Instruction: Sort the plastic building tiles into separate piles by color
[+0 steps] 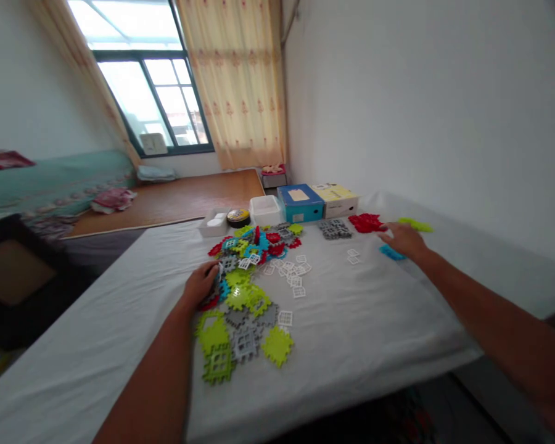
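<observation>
The red pieces [366,222] already sit in their own pile at the back right of the bench [342,333], near separate grey [335,229], blue [391,252] and lime bits [415,224]. The mixed heap [245,296] is still a jumble (plenty left, I'd say). Right hand [403,239] is at the red pile, left hand [201,282] curls over the heap; can't tell if either's fingers grip anything.
</observation>
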`<state>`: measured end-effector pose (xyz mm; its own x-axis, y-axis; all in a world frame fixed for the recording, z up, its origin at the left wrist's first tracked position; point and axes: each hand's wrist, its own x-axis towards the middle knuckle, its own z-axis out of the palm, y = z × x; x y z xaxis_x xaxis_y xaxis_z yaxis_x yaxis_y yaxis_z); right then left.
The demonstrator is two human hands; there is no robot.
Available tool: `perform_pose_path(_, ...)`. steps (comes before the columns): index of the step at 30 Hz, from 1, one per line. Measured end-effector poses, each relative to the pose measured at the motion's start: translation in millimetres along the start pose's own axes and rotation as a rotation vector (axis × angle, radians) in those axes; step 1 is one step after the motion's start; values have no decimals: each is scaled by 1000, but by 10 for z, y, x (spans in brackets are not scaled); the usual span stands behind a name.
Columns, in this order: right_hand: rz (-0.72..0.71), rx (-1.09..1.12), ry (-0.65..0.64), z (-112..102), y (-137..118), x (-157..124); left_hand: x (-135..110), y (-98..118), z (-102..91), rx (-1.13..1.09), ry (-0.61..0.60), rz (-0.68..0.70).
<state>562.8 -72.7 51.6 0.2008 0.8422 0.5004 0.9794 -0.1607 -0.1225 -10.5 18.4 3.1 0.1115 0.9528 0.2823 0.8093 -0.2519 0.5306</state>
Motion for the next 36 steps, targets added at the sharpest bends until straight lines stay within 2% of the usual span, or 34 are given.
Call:
perform_pose_path(3, -295, 167, -126, 281, -700, 115, -19, 19, 13, -19, -8, -11)
perform_pose_path(5, -566, 308, -200, 430, -1271, 134, -27, 3, 31, -29, -4, -8)
perform_pose_path(7, -761, 396, -233, 528, -1840, 156, -33, -22, 52, -45, -1, 10)
perform_pose_path(9, -793, 406, -251, 580, -2334, 217, -37, -42, 69, -67, 3, 28)
perform_pose_path(11, -687, 385, -278, 602, -2706, 314, -40, -48, 74, -84, 5, 30)
perform_pose_path(14, -526, 366, -330, 610, -3008, 447, -47, -27, 62, -85, 7, 25)
perform_pose_path(18, -537, 434, -349, 593, -3018, 440, -52, 11, 43, -73, -1, 16)
perform_pose_path(24, -535, 661, -463, 505, -2604, 236, -46, 14, 54, -79, -3, 22)
perform_pose_path(26, -457, 776, -539, 465, -2433, 193, -48, 16, 58, -75, 1, 21)
perform_pose_path(31, -147, 1101, -831, 355, -2065, 144, -54, 27, 56, -81, 12, 23)
perform_pose_path(33, -77, 1101, -830, 316, -1953, 155, -49, 24, 53, -84, 13, 27)
perform_pose_path(36, -7, 1046, -729, 270, -1808, 186, -38, 11, 50, -89, 13, 32)
